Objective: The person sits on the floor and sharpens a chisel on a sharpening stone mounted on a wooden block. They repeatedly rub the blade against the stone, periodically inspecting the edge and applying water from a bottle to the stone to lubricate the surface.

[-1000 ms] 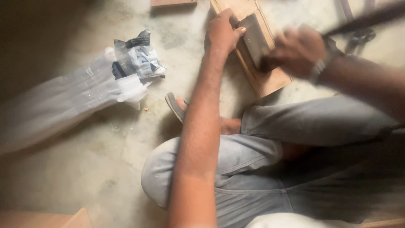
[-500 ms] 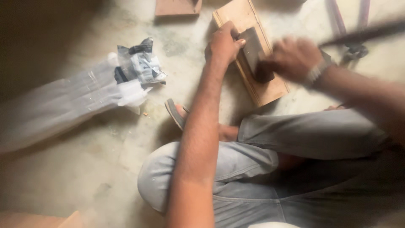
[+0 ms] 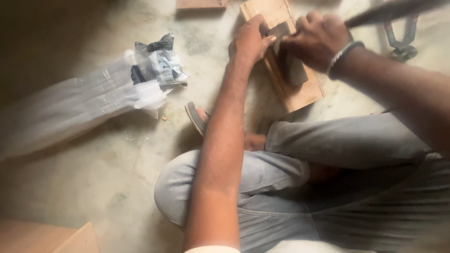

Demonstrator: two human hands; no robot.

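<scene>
Your left hand (image 3: 251,42) sits on the left edge of the wooden board (image 3: 300,91), fingers curled down and thumb pressed against the upper end of the dark flat block (image 3: 288,63) that lies on the board's face. Your right hand (image 3: 316,40) is closed over the same block from the right, knuckles up, beaded bracelet (image 3: 342,54) at the wrist; so both hands grip it, left pinching the end, right wrapped on top. The board lies flat on the concrete floor (image 3: 112,173), angled away from you, just past your bent knee in grey trousers (image 3: 262,173). A sandal (image 3: 196,117) shows under your left forearm. Left of that, well apart from the board, lies a clear plastic bag (image 3: 70,110) with a dark printed packet (image 3: 159,61) at its end. A metal clamp-like tool (image 3: 401,40) sits on the floor beyond your right wrist, blurred. Another wood piece (image 3: 201,4) lies at the top edge, and one more (image 3: 47,236) at bottom left.
</scene>
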